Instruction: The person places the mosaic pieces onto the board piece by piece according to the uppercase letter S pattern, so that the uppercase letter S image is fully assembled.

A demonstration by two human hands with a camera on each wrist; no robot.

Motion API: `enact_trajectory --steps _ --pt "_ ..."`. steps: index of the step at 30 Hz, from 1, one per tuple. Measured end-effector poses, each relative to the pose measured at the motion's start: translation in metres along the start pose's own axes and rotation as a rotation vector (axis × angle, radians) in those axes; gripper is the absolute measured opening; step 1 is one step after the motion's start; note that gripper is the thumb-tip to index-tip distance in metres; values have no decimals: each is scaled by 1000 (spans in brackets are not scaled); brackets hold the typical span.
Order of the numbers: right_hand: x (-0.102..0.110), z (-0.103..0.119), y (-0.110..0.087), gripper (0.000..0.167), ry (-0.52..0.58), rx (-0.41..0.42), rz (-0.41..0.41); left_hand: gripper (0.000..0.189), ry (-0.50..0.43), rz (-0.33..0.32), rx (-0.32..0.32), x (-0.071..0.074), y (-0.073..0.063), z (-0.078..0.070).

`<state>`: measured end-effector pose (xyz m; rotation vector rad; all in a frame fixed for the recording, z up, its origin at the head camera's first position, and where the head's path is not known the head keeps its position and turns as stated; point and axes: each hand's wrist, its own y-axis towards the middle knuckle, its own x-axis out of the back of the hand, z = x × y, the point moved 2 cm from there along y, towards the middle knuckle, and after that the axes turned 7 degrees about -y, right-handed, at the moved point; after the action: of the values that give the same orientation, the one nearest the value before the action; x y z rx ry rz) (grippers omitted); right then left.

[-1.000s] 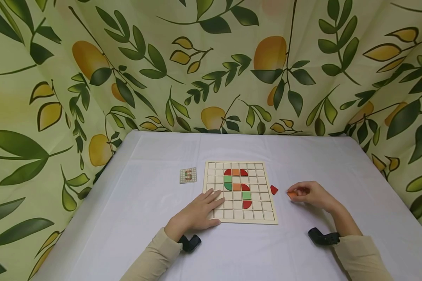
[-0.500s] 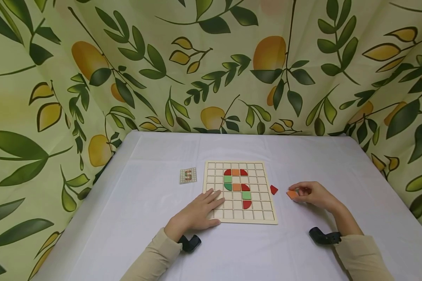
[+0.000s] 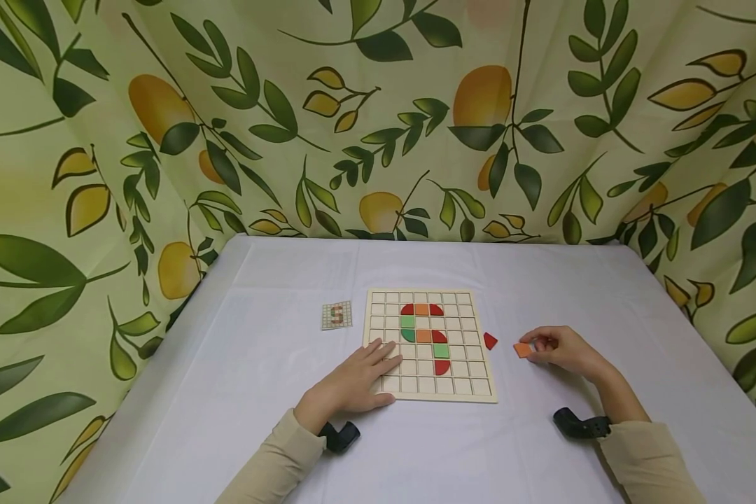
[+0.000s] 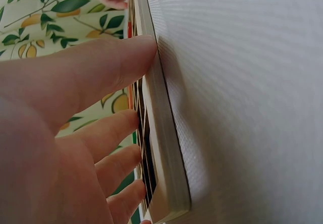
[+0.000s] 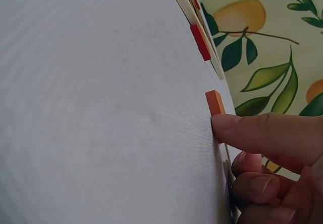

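A wooden grid board [image 3: 466,389] lies on the table with red, orange and green tiles set in its cells in an S-like curve. My left hand [image 3: 358,376] rests on the board's lower left corner, fingers spread and straight; in the left wrist view the thumb [image 4: 116,62] touches the board's edge [image 4: 169,183]. Right of the board, my right hand [image 3: 559,350] pinches an orange square tile [image 3: 521,350] low at the tabletop. The right wrist view has the thumb on this orange tile [image 5: 215,103], other fingers curled and partly hidden. A loose red tile [image 3: 491,341] lies by the board's right edge.
A small pattern card [image 3: 337,315] showing a similar curve lies left of the board. White cloth covers the table [image 3: 277,280]. A leaf-and-fruit patterned curtain [image 3: 378,140] hangs behind and at the sides. Black devices [image 3: 581,425] are strapped to both wrists.
The orange tile has turned and more of it shows beyond the right fingertips. The right hand has shifted only slightly; the left hand and board stay in place.
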<state>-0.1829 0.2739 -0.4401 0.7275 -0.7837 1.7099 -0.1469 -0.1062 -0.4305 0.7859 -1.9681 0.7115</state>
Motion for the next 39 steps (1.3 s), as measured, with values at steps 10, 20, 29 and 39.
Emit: enact_trajectory --steps 10,20,29,39 --pt "0 -2 1 27 9 4 2 65 -8 0 -3 1 -1 -2" --pt "0 2 0 31 16 -1 -2 64 -2 0 -7 -1 0 0" --pt "-6 8 4 31 18 7 4 65 0 -1 -6 0 0 0" --pt "-11 20 4 32 40 -11 20 64 -5 2 -6 0 0 0"
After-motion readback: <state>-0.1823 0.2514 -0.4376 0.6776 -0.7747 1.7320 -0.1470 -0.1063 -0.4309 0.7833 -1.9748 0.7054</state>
